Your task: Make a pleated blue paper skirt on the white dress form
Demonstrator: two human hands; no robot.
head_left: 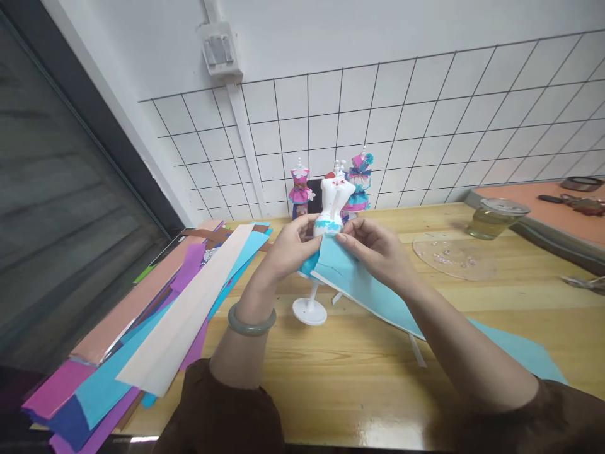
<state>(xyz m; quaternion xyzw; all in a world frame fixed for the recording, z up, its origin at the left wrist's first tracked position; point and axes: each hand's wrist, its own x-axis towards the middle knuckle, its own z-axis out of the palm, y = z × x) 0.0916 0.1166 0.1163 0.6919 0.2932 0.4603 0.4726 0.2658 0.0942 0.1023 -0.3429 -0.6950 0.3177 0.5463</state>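
Note:
A small white mannequin [337, 195] on a round-based stand tilts slightly in front of me, with light blue paper around its hips. My left hand [293, 247] is closed around its left side at hip height, thumb at the front near the paper edge. A long light blue crepe paper strip [359, 287] runs from the hips down to the right, passing beneath my right forearm. Between thumb and fingers, my right hand [375, 249] pinches the upper edge of this strip against the mannequin. Darker blue paper [309, 263] shows below my left hand.
Paper strips in several colours [189, 302] are piled at the left. Behind stand a pink-dressed mannequin [299, 189] and a multicoloured one [362, 183]. At the right are a clear plate [454, 255] with small bits, a covered glass cup [496, 217] and scissors [583, 284].

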